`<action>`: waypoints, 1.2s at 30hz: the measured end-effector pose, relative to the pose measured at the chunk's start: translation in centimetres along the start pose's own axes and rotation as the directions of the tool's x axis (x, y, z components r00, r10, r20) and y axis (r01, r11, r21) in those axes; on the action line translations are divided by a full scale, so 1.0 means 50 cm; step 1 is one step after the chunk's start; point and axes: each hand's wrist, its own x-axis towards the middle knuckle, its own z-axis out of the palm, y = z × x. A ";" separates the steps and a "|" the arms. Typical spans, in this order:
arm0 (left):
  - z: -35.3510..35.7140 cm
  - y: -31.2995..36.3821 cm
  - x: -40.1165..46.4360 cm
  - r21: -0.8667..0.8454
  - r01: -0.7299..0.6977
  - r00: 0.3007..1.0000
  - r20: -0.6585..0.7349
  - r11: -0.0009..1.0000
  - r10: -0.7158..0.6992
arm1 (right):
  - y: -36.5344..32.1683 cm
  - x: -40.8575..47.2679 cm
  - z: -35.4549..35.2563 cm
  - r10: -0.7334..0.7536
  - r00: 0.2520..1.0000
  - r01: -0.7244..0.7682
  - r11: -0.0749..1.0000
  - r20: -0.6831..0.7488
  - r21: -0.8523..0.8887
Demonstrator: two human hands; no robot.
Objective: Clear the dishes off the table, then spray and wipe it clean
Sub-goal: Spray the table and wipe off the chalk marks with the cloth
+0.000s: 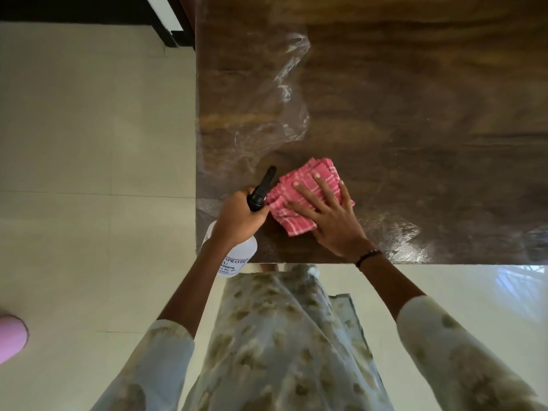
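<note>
The right hand (329,215) presses flat on the pink cloth (308,197) to wipe the bench (415,129), while the left hand (237,216) grips the spray bottle (237,256), seemingly ready to respray.

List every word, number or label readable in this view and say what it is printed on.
"SPRAYER": blue print on the label of the white spray bottle that the left hand grips.
"...000078": a number on the line below, its start hidden by the wrist.
Smaller lines under that: too small and blurred to read.
The pink cloth and the table carry no text.
</note>
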 end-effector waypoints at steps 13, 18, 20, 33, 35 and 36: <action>0.009 0.096 0.095 0.069 -0.005 1.000 0.001 0.998 0.005 | 0.105 0.058 -0.036 0.418 0.908 -0.409 0.897 -0.019 0.166; 0.002 0.103 0.110 0.051 0.010 1.000 0.003 0.999 -0.010 | 0.108 0.059 -0.031 0.408 0.913 -0.399 0.900 -0.019 0.176; -0.001 0.103 0.112 0.052 0.019 1.000 0.001 0.998 -0.019 | 0.115 0.066 -0.032 0.405 0.914 -0.394 0.902 -0.032 0.176; -0.027 0.099 0.126 -0.053 0.058 0.997 -0.051 0.997 -0.061 | 0.061 0.284 -0.084 0.312 0.950 -0.304 0.930 -0.004 0.206; -0.031 0.108 0.130 -0.054 0.072 0.995 -0.062 0.996 -0.075 | 0.052 0.258 -0.073 0.161 0.987 -0.157 0.979 -0.017 0.127; -0.035 0.115 0.132 -0.049 0.081 0.995 -0.061 0.996 -0.084 | 0.060 0.235 -0.068 0.085 0.996 -0.084 0.992 -0.014 0.091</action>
